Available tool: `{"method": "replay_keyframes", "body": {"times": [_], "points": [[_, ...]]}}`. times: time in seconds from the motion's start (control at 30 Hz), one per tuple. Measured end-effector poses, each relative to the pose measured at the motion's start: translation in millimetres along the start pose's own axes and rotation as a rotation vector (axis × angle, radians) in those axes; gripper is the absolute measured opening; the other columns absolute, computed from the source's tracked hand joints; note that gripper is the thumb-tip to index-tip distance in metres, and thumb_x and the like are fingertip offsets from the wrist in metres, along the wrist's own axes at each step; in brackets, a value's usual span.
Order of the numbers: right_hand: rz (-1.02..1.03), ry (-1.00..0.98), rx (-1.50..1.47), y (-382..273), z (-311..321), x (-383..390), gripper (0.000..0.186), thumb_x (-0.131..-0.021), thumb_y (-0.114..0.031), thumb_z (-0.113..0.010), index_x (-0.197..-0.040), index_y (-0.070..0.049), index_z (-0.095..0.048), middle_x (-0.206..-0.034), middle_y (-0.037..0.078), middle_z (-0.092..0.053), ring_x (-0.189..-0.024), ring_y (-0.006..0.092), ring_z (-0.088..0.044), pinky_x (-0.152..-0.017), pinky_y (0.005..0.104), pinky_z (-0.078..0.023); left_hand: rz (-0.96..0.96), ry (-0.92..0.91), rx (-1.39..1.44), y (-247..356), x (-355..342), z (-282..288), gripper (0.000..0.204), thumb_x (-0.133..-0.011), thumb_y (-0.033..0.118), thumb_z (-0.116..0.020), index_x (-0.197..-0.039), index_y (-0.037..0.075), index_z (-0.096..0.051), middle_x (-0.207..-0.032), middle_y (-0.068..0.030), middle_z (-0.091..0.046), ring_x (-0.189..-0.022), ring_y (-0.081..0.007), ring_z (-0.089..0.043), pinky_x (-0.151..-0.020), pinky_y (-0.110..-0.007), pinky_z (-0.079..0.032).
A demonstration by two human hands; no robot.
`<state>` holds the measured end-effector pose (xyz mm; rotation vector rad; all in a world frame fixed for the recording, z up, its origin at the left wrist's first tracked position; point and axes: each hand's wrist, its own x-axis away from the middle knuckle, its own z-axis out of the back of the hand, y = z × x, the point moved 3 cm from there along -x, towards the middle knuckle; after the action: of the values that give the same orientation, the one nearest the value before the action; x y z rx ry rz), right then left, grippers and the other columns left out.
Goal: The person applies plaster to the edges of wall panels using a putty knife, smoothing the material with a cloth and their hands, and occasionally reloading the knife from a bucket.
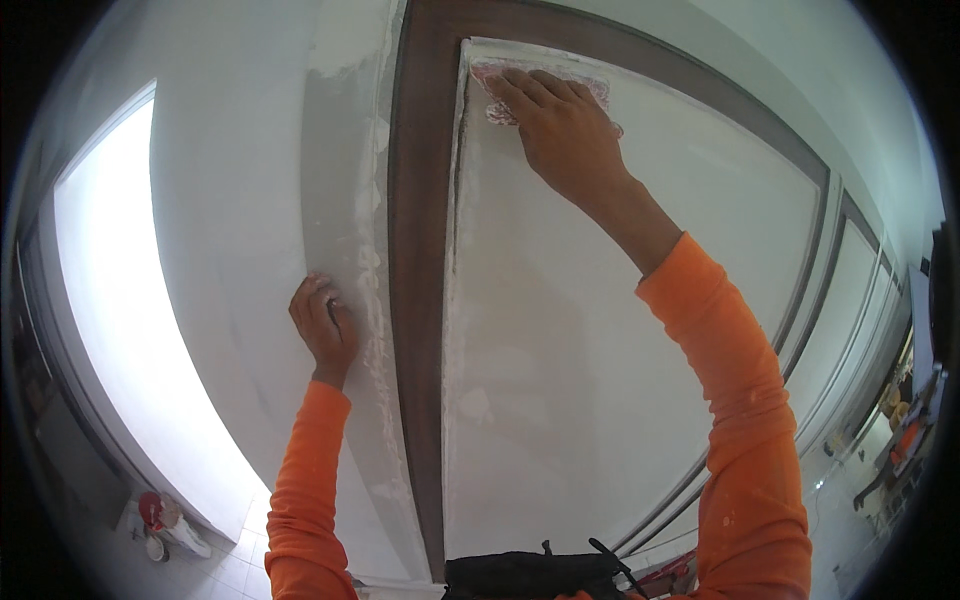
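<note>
My right hand is raised to the upper left corner of a white panel. Beneath its outstretched fingers lies a reddish sheet smeared with white, which looks like sandpaper, pressed flat on the panel. Part of the sheet is hidden by the fingers. Lower down, my left hand rests against the grey-white wall, left of the dark frame. Its fingers are loosely bent with the thumb apart, and nothing shows in them.
A dark brown frame borders the panel on the left and top. Rough white filler runs down the wall beside it. At far left is a bright opening; a red-and-white item sits on the floor below. Below me hangs a black bag.
</note>
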<state>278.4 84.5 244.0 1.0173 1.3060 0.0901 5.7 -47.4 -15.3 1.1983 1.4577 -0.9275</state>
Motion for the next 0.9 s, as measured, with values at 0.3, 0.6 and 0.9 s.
{"method": "replay_keyframes", "body": {"times": [0.3,0.6,0.9], "points": [[0.082,-0.334,-0.082,-36,15,41,0.046,-0.086,-0.004,-0.06,-0.131,-0.008,-0.059,-0.128,0.009,-0.065,-0.117,0.0261,-0.061,-0.096,0.0412,-0.048,0.012,-0.033,0.015,1,-2,4,0.014,-0.087,-0.001,-0.048,-0.098,0.002,-0.056,-0.12,-0.0141,-0.056,-0.124,-0.0357,-0.048,-0.106,-0.047,-0.037],[0.031,-0.034,0.044,2,-7,3,0.048,-0.087,-0.005,-0.059,-0.134,-0.008,-0.056,-0.127,0.008,-0.064,-0.115,0.0267,-0.06,-0.099,0.0434,-0.046,0.018,0.01,0.024,1,-2,-1,0.013,-0.085,0.0,-0.05,-0.095,0.004,-0.057,-0.118,-0.0113,-0.058,-0.122,-0.0334,-0.051,-0.104,-0.045,-0.035],[0.098,-0.281,-0.064,-39,17,51,0.049,-0.087,-0.004,-0.058,-0.135,-0.007,-0.055,-0.131,0.01,-0.062,-0.12,0.0277,-0.058,-0.1,0.0449,-0.045,0.018,-0.008,0.034,-3,2,2,0.015,-0.087,-0.002,-0.047,-0.098,0.002,-0.056,-0.124,-0.0143,-0.055,-0.125,-0.035,-0.048,-0.106,-0.046,-0.037]]}}
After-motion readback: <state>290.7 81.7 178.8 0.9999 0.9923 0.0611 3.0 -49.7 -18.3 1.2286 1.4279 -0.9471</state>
